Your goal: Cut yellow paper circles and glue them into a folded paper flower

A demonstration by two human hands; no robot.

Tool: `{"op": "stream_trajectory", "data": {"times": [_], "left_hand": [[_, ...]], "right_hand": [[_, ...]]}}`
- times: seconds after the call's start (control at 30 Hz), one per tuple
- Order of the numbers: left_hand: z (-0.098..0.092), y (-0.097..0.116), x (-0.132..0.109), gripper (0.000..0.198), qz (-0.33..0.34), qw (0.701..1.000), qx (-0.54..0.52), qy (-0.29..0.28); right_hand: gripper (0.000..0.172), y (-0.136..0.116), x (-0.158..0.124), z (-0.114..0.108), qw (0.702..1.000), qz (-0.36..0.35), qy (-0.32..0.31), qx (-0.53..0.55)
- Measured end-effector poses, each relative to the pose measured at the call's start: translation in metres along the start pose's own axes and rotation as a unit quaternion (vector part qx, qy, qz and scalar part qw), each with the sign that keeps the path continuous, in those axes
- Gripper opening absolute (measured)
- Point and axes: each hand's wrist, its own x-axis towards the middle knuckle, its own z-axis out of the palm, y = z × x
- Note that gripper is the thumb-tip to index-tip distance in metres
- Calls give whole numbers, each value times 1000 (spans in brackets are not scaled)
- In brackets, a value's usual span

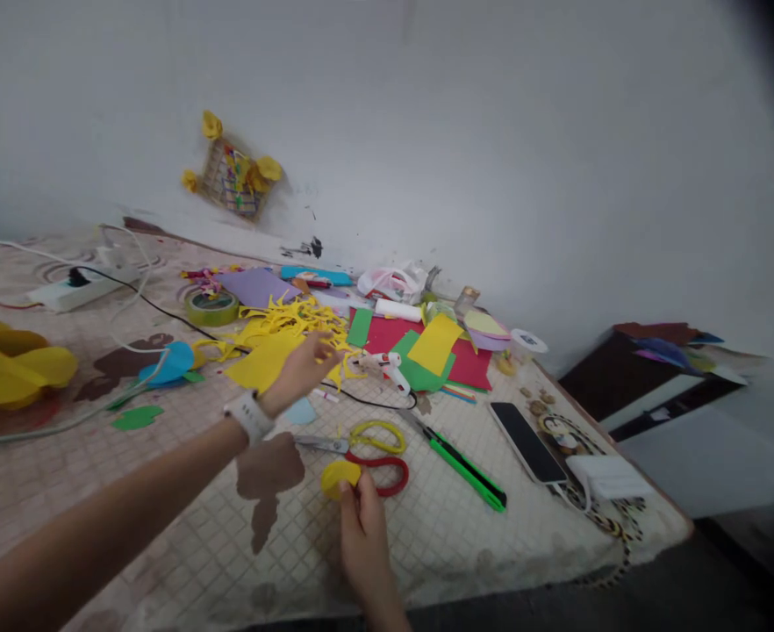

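Note:
My right hand [361, 527] pinches a small round yellow paper piece [338, 478] just above the bed's quilted cover, beside scissors with a yellow and a red handle [375, 452]. My left hand [303, 369] stretches forward over a yellow paper sheet [261, 362] and a heap of yellow paper scraps [295, 318]; its fingers are curled and partly hidden, and I cannot make out anything in them. A white watch band sits on that wrist. A white glue gun [387, 367] lies just right of the left hand.
A green utility knife [469, 470], a black phone [526, 441] and a white power bank [607, 478] lie to the right. Red, green and yellow sheets [436, 351], green tape [211, 307], a power strip [77, 290] and cables lie around. Yellow paper flowers [11, 369] lie at the left.

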Motion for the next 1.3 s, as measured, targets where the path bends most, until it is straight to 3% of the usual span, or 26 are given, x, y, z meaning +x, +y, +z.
{"op": "stream_trajectory", "data": {"times": [0.1,0.17,0.3,0.47,0.57,0.73,0.83,0.97,1.1,1.17,1.3], "left_hand": [[16,-19,-67,24,-6,997,-70,-23],[23,-30,-106,32,-22,993,-119,-4],[31,-46,-149,40,-55,976,-198,77],[41,-55,-157,38,-96,947,-265,157],[43,-51,-160,35,-105,934,-295,175],[41,-46,-164,30,-116,921,-338,154],[37,-47,-162,34,-141,903,-378,145],[31,-41,-162,43,-151,881,-442,80],[33,-28,-169,34,-153,867,-473,34],[36,-24,-171,30,-160,859,-485,44],[37,-18,-171,33,-164,834,-522,71]], "right_hand": [[27,-5,3,12,1000,-18,-1,15],[26,-12,4,20,999,-41,-18,23],[26,-21,6,28,994,-74,-71,-29],[24,-23,6,27,989,-88,-97,-61],[23,-22,4,27,990,-83,-97,-58],[15,-21,3,26,994,-43,-96,-30],[15,-27,7,20,992,-22,-126,18],[16,-42,13,9,978,0,-189,93],[16,-55,9,2,968,18,-214,130],[17,-56,7,0,969,22,-206,134],[13,-54,4,-3,986,23,-126,102]]}}
